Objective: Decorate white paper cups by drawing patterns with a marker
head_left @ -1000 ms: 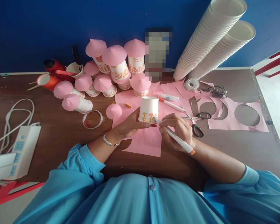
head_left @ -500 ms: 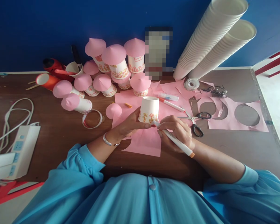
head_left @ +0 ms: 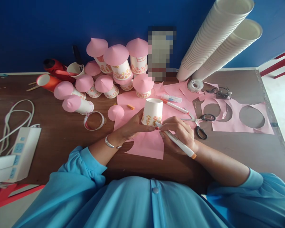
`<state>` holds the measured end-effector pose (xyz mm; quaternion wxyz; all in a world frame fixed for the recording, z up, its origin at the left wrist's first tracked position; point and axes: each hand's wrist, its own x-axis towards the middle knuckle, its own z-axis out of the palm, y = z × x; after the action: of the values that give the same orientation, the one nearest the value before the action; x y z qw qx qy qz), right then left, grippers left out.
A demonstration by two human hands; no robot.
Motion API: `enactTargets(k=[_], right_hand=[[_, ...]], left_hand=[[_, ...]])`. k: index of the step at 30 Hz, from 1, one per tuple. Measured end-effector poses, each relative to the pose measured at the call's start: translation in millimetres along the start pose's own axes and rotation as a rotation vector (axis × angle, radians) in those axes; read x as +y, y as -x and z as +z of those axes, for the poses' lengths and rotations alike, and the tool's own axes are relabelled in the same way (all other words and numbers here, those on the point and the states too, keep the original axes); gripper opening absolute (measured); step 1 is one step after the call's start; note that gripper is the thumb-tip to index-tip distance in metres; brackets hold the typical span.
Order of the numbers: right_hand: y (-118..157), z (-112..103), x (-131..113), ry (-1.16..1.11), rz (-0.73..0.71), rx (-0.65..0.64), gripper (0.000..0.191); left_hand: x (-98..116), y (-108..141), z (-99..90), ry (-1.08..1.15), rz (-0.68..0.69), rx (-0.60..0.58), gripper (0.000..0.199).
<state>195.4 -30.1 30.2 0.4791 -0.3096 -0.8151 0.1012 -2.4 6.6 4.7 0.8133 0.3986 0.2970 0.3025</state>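
Presently, the left hand (head_left: 135, 126) has its grip clamped on the cup (head_left: 152, 109), thumb along the wide lower edge; the cup is held narrow end up, over pink paper (head_left: 148, 147) on the desk (head_left: 61, 139). The right hand (head_left: 181, 132) has its grip closed round the white pen (head_left: 180, 144), its tip at the flowers (head_left: 148, 119) drawn near that edge; whether it touches is unclear. Open scissors (head_left: 196, 120) lie just beside the right hand. Behind the cup, a glue stick (head_left: 172, 98) and a red pen (head_left: 177, 108) lie on the paper. An orange cap (head_left: 130, 107) lies near a small cone (head_left: 116, 113).
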Motion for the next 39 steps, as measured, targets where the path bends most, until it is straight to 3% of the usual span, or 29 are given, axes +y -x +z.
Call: enactTargets(k=[14, 20, 39], right_hand=[[0.9, -1.8, -0.8, -0.086, -0.056, -0.037, 0.016], [0.5, -1.7, -0.4, -0.08, -0.044, -0.034, 0.017], [1.3, 0.2, -0.7, 0.023, -0.026, -0.024, 0.017]], left_hand=[[-6.0, -0.7, -6.0, -0.057, 0.006, 0.034, 0.073], [-3.4, -0.9, -2.6, -0.02, 0.042, 0.01, 0.058], [-3.4, 0.0, -0.6, -0.102, 0.007, 0.082, 0.071]])
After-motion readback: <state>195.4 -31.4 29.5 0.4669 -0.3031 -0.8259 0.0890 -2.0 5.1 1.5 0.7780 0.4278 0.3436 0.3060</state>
